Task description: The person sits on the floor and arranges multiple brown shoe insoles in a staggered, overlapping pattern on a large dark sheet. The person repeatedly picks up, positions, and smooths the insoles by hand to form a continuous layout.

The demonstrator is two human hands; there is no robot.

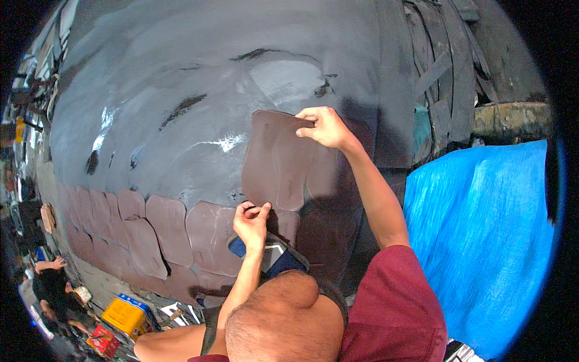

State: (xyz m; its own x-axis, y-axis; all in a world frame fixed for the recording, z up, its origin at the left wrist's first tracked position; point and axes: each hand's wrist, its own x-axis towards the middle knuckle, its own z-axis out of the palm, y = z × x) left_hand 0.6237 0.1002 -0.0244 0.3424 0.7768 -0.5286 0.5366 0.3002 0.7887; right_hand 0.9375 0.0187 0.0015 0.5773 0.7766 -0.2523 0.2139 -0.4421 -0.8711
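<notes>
A thin brown sheet piece with a wavy, sole-like outline (274, 160) is held up over a wide dark grey sheet (163, 78). My right hand (325, 128) pinches its upper right edge between thumb and fingers. At its lower left edge, my left hand (250, 224) is closed, fingertips and thumb together on the rim. More brown pieces of similar outline (166, 223) lie in overlapping rows along the near side of the sheet. A dark blue piece with a white angular mark (280, 256) lies beside my left wrist.
A bright blue tarp (482, 241) spreads on the right. Behind it are dark scrap strips (431, 72) and a log-like beam (506, 120). At the lower left stand a yellow container (125, 315) and a red item (104, 341), near another person's hand (58, 263).
</notes>
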